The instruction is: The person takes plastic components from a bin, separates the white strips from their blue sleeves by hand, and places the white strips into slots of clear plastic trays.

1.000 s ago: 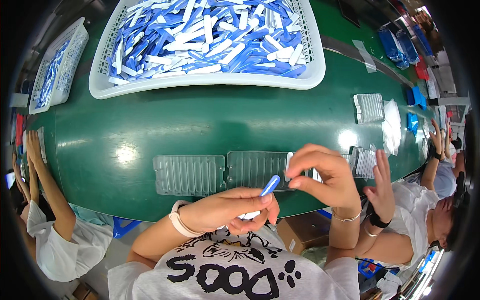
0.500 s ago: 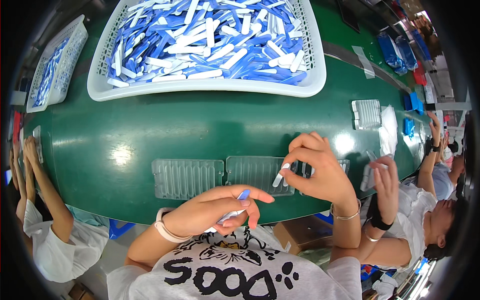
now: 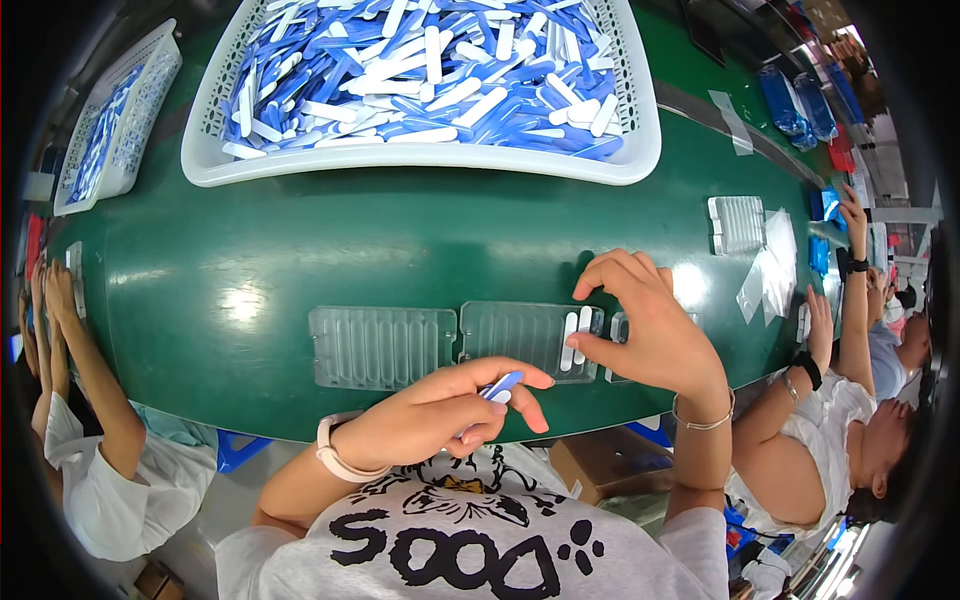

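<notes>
My left hand [image 3: 430,408] is closed around a few flat, round-ended blue-and-white sticks [image 3: 503,386], which look like small nail files. Their lower parts are hidden by my fingers. Beyond it lies a clear ribbed plastic tray [image 3: 515,335], with two white sticks [image 3: 570,340] lying side by side in its right-end slots. Over that end hovers my right hand [image 3: 655,325], thumb and fingers apart with nothing between them; its thumb tip is close to the sticks. Left of this tray is another clear tray [image 3: 384,347] with bare slots. A third tray [image 3: 617,350] is partly covered by my right hand.
A large white basket [image 3: 420,168] heaped with such sticks stands ahead. Another basket [image 3: 125,150] is at far left. On the green table [image 3: 270,250], a clear tray [image 3: 737,225] and plastic film [image 3: 775,270] lie right. Co-workers' arms [image 3: 100,370] reach in from both sides.
My right thumb and fingers have parted from a stick, which now lies beside another in the middle tray. The co-worker's hand on the right has moved away from a clear tray.
</notes>
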The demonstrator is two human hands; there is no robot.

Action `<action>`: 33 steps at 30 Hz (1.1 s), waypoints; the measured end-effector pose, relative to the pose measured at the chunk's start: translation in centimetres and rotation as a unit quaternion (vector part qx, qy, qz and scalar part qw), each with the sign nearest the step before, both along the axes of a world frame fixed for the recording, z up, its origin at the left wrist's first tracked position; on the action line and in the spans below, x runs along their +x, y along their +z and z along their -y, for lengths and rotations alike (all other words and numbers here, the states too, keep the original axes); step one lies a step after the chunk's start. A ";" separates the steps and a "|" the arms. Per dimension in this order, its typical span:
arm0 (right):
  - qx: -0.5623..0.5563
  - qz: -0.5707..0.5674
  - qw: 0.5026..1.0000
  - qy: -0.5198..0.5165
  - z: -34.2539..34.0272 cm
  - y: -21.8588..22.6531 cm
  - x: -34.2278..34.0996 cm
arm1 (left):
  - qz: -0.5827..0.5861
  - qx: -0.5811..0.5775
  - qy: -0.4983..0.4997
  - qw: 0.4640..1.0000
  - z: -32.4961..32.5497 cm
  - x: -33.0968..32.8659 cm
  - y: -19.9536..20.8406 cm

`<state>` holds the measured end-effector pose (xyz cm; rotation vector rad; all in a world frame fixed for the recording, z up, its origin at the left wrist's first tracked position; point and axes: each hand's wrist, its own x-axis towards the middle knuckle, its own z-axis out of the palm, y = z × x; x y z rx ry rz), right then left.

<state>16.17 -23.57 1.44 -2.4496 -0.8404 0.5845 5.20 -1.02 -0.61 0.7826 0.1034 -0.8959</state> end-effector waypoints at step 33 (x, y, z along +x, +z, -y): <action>0.205 -0.094 0.973 -0.056 -0.3 0.6 -4.4 | 0.066 0.066 -0.024 0.995 0.9 -0.8 0.1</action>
